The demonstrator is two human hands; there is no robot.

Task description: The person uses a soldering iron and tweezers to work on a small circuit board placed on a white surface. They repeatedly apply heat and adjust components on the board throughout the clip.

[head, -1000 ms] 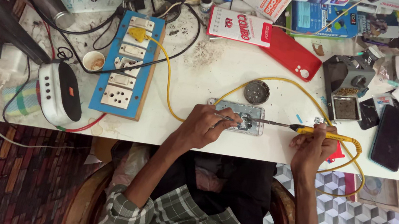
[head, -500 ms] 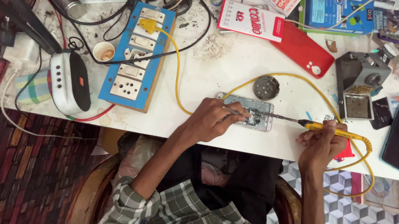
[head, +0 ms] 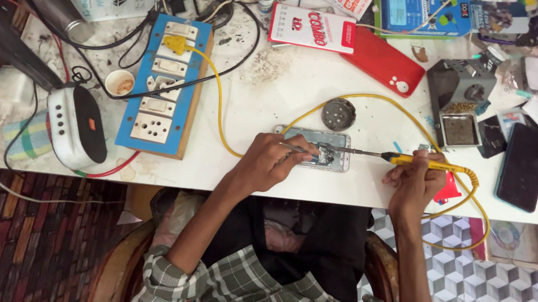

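One opened phone (head: 323,149) lies on the white table (head: 275,98); my left hand (head: 271,161) pinches one pair of tweezers (head: 296,149) over it, my right hand (head: 414,181) grips one yellow soldering iron (head: 426,164). Both hands stayed put since before

One head camera looks steeply down, fairly near, onto the white table (head: 346,187) and lap.

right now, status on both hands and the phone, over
Left hand holds tweezers on the opened phone. Right hand grips yellow soldering iron, tip at the phone. Nothing blocking.
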